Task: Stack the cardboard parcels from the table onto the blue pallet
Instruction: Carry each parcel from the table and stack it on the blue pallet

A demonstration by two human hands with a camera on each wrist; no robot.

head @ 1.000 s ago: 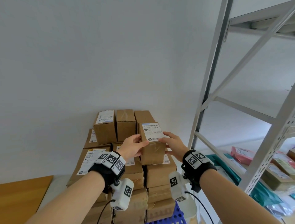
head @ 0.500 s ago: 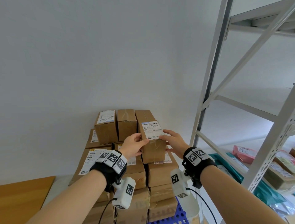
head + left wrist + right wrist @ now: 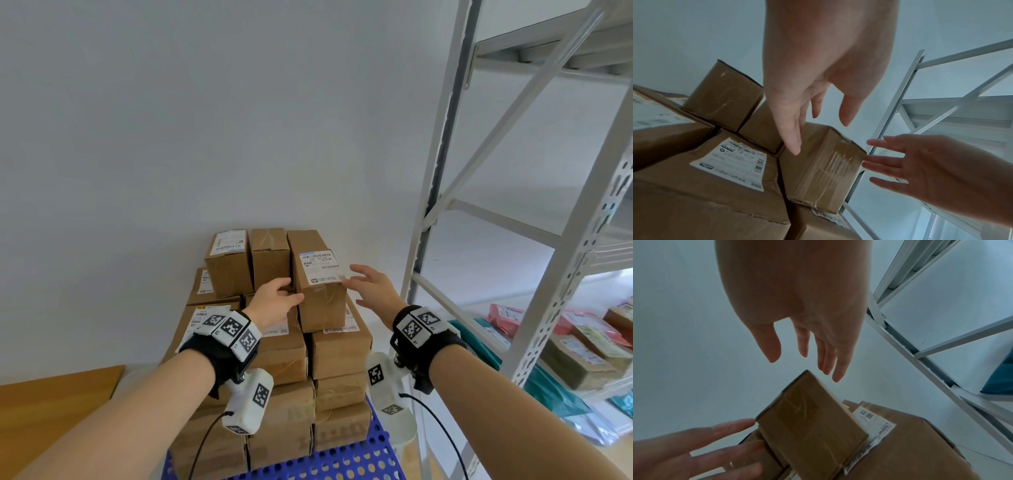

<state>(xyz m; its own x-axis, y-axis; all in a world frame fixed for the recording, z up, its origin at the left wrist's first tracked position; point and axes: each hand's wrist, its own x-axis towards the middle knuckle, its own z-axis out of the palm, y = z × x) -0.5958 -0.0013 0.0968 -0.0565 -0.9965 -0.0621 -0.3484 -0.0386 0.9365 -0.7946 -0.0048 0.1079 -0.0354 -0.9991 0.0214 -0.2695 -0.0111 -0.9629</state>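
With both your left hand (image 3: 275,301) and right hand (image 3: 371,291) spread, the stiff, light-looking parcel (image 3: 320,291) likely handles best gripped by its side faces.

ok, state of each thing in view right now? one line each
top parcel: resting on the stack, label up, no hand gripping it
left hand: open, fingers straight alongside the parcel's left side
right hand: open, fingers spread, just off the parcel's right side
parcel stack: several layers high, sitting on the pallet
blue pallet: loaded, front edge bare
metal rack: upright right of the stack, bagged parcels on its low shelf
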